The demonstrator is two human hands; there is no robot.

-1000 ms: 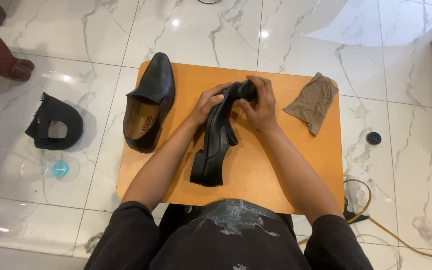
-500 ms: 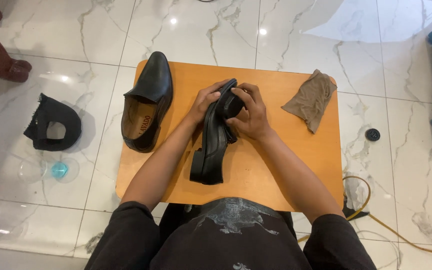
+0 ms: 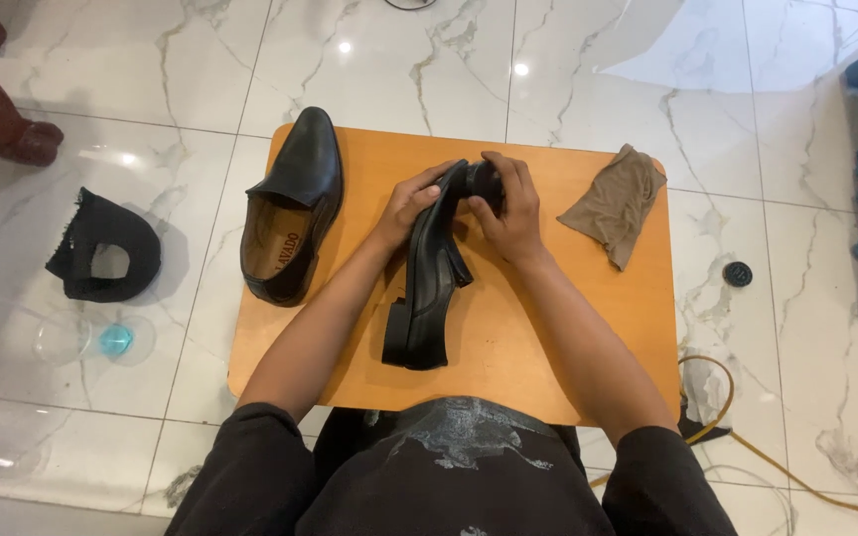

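The black shoe (image 3: 429, 288) lies on its side on the wooden board (image 3: 568, 337), long axis running away from the person, heel nearest. Both hands clasp its far toe end, the left hand (image 3: 407, 206) and the right hand (image 3: 510, 210) on opposite sides; a second shoe (image 3: 290, 203) sits left.

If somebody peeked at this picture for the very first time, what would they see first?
Probably the black leather shoe lying on its side in the middle of the small orange wooden table, with the left hand and the right hand both gripping its toe end. Next, its matching black shoe sitting upright at the table's left edge, and a crumpled tan cloth at the right corner.
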